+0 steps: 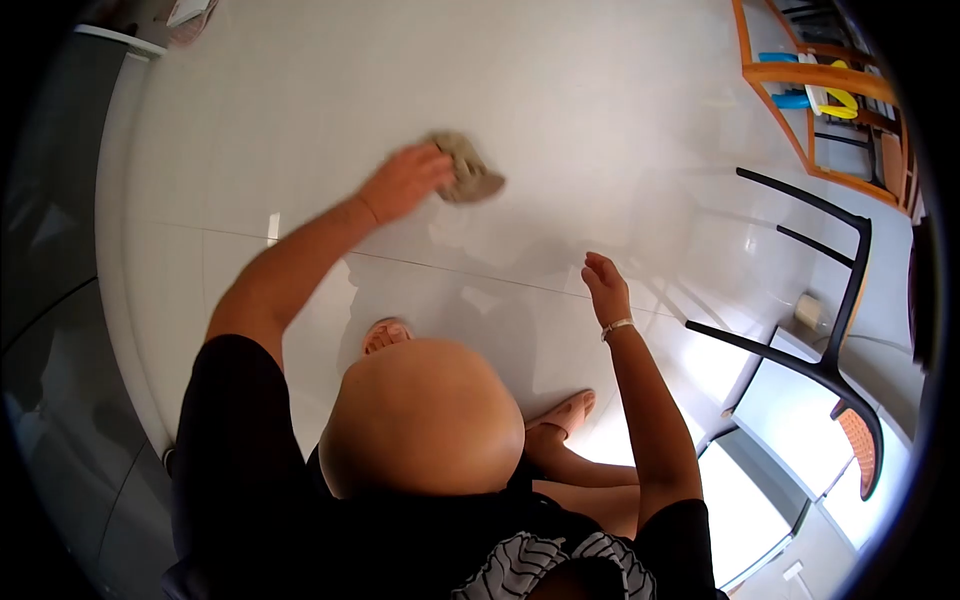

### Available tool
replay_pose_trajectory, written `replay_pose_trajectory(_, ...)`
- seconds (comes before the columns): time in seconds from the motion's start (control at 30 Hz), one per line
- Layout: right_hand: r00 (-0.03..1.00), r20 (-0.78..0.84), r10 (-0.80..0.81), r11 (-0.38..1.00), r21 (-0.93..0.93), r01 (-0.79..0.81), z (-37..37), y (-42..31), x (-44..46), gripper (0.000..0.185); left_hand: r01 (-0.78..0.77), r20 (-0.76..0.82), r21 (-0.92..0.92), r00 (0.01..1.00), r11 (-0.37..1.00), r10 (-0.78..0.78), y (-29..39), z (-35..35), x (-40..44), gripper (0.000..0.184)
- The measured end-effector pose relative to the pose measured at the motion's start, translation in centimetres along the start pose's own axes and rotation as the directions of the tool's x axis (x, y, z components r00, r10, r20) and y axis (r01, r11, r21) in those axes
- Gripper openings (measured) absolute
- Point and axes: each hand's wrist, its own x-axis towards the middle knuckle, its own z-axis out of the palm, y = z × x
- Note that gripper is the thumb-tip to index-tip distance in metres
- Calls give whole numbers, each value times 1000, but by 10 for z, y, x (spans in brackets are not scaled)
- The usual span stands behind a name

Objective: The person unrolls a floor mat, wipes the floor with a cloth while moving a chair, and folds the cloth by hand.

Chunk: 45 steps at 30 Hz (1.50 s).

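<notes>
My left hand [407, 180] is closed on a crumpled khaki cloth [462, 172] that lies against the pale tiled floor [560, 120]. Both the hand and the cloth are somewhat blurred. My right hand [606, 288], with a bracelet [618, 327] at the wrist, hangs above the floor, apart from the cloth. Its fingers are loosely curled together and nothing shows in them. Below my arms are my bent knee [425, 415] and two feet in sandals [572, 412].
On the right stands a black chair frame [860, 270] with legs pointing inward. Behind it is an orange wooden frame [820, 75] with blue and yellow items. A dark cabinet [50, 230] runs along the left. Some white thing [187, 12] lies at the top left.
</notes>
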Motion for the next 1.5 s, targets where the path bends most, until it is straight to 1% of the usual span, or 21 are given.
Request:
replay_pose_trajectory(0.03,1000,-3,9,999,46,-8,8,-14,2,36,28,-110,112,994,993,-16,-29,-2,-2,23)
replay_pose_trajectory(0.07,1000,-8,5,999,34,-5,15,-24,7,36,227,7,90,974,970,-228,-58,-12,5,23)
replay_pose_trajectory(0.1,1000,5,-24,999,22,23,22,-35,12,35,269,-22,161,963,950,-269,-81,-33,18,27)
replay_pose_trajectory(0.17,994,19,-106,992,-59,107,31,-64,22,34,469,-177,226,882,854,-437,-124,-53,41,30)
replay_pose_trajectory(0.3,977,31,-213,976,-45,214,38,-136,36,33,531,-413,-30,765,847,-494,-131,-87,101,32)
replay_pose_trajectory(0.37,976,144,-165,978,150,143,46,-186,41,44,343,-626,-70,716,937,-309,-112,-100,130,34)
replay_pose_trajectory(0.4,973,149,-178,976,156,155,53,-209,43,44,275,-664,-173,677,946,-318,-99,-100,143,31)
replay_pose_trajectory(0.47,974,71,-213,872,463,157,68,-250,46,57,127,-649,-419,651,899,-394,-62,-89,164,33)
replay_pose_trajectory(0.53,961,95,-259,817,553,165,79,-268,63,66,162,-512,-506,733,847,-447,-15,-83,175,31)
replay_pose_trajectory(0.6,942,13,-335,537,824,180,84,-267,93,62,133,-425,-674,735,727,-528,32,-84,179,37)
replay_pose_trajectory(0.63,976,2,-218,497,861,109,83,-277,83,53,130,-433,-669,732,732,-526,44,-87,173,37)
replay_pose_trajectory(0.7,989,-68,-131,427,897,118,74,-266,92,49,200,-116,-870,806,451,-580,66,-91,160,46)
replay_pose_trajectory(0.73,990,-134,-36,350,927,138,65,-253,99,45,185,-108,-880,818,436,-565,70,-87,152,46)
replay_pose_trajectory(0.8,966,-254,-57,381,888,256,39,-214,116,44,229,-160,-694,875,682,-457,73,-70,127,49)
replay_pose_trajectory(0.9,805,-566,179,612,705,359,-4,-166,128,43,331,42,-494,933,804,-358,63,-43,83,42)
replay_pose_trajectory(1.07,661,-698,275,744,590,314,-54,-95,141,41,279,151,-310,958,909,-243,29,-40,54,36)
replay_pose_trajectory(1.17,560,-814,154,988,128,-85,-71,-18,177,47,286,288,-214,932,934,-220,20,-50,55,38)
replay_pose_trajectory(1.2,558,-815,160,987,133,-88,-68,-21,176,47,282,292,-214,932,935,-215,18,-47,54,38)
replay_pose_trajectory(1.27,697,-688,201,935,-78,-347,-51,-32,174,45,200,360,-171,924,965,-128,17,-37,51,43)
replay_pose_trajectory(1.33,743,-658,-125,941,-315,-121,-24,-27,186,42,173,380,-173,920,970,-96,18,-25,48,46)
replay_pose_trajectory(1.5,696,-621,-360,902,-423,90,51,-91,231,38,136,405,-172,913,976,-56,17,-19,49,53)
